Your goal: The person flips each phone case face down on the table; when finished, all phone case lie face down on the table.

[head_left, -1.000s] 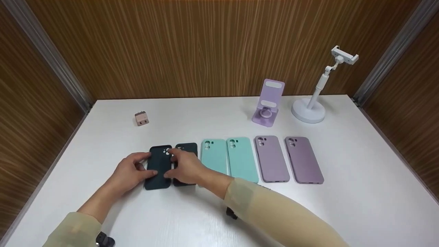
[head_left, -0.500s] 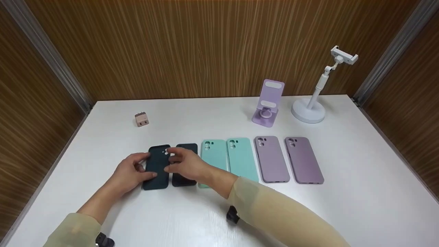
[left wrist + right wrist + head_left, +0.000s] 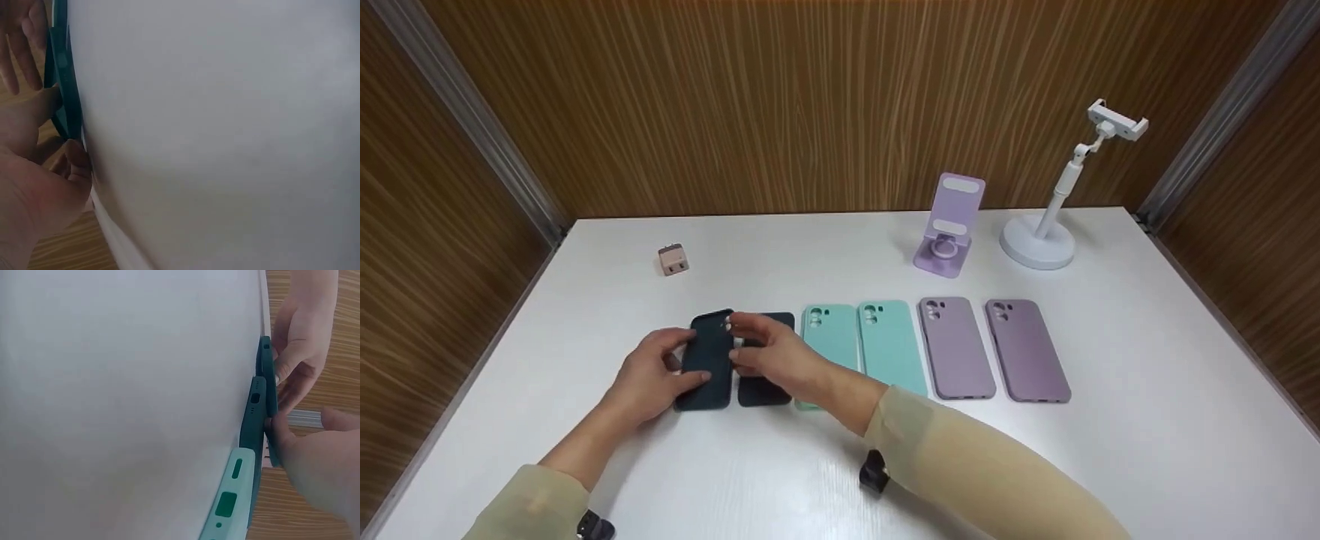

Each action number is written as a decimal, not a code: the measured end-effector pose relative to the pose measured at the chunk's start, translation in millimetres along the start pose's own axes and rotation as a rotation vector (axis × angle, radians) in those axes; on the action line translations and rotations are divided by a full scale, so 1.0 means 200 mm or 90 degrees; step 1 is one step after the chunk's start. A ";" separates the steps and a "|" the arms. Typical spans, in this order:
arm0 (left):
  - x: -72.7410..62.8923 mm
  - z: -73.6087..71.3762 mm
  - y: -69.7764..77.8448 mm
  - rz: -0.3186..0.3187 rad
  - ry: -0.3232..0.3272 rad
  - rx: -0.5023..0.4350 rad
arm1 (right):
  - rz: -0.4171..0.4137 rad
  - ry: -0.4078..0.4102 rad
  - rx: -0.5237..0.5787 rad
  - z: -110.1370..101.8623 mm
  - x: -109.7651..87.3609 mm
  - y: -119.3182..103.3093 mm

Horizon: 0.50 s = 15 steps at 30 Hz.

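Observation:
My left hand (image 3: 649, 382) grips the left long side of the leftmost dark phone case (image 3: 711, 356), its thumb laid over the face. The case tilts up on its right side; the left wrist view shows its edge (image 3: 68, 84) between thumb and fingers. My right hand (image 3: 791, 364) is at the case's right edge, fingers loosely bent, near the camera holes. In the right wrist view its thumb (image 3: 279, 430) meets the case's edge. Partly hidden under the right hand, a second dark phone case (image 3: 765, 391) lies flat.
To the right lie two mint phone cases (image 3: 891, 349) and two purple ones (image 3: 956, 349), (image 3: 1027, 349) in a row. Behind stand a pink charger plug (image 3: 673, 259), a lilac phone stand (image 3: 952, 217) and a white stand (image 3: 1039, 241). Wood panels surround the white table (image 3: 780, 480).
The leftmost dark case has slid slightly left, then its right side has tilted up. My right fingers have drawn back a little from its face to its edge.

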<state>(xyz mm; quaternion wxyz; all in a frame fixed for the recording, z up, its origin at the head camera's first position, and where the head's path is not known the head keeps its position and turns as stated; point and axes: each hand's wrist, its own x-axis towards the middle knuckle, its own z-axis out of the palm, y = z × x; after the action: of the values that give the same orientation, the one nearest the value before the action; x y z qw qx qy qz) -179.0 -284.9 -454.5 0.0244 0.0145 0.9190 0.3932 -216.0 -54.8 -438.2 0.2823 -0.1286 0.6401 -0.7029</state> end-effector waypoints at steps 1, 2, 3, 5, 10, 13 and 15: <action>0.00 0.00 0.01 0.005 0.001 0.005 | 0.004 0.011 0.004 0.00 0.00 0.00; -0.01 0.01 0.01 0.008 0.003 0.010 | 0.008 0.020 0.008 -0.01 0.00 0.01; -0.01 0.01 0.02 0.012 0.004 0.014 | 0.014 0.027 0.012 -0.01 0.01 0.01; -0.01 0.01 0.03 0.017 0.005 0.016 | 0.022 0.038 0.019 -0.02 0.01 0.01; -0.02 0.00 0.06 0.012 0.000 0.012 | 0.030 0.045 0.031 -0.03 0.03 0.02; -0.02 -0.01 0.08 -0.002 -0.020 -0.009 | 0.024 0.045 0.043 -0.03 0.03 0.02; -0.02 -0.02 0.09 -0.018 -0.039 -0.036 | 0.020 0.042 0.054 -0.02 0.04 0.01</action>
<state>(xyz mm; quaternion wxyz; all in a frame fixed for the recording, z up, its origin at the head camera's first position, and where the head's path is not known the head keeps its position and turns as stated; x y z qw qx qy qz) -175.4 -275.3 -438.4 0.0587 0.0133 0.9065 0.4179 -223.9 -55.4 -443.1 0.2773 -0.0836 0.6208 -0.7285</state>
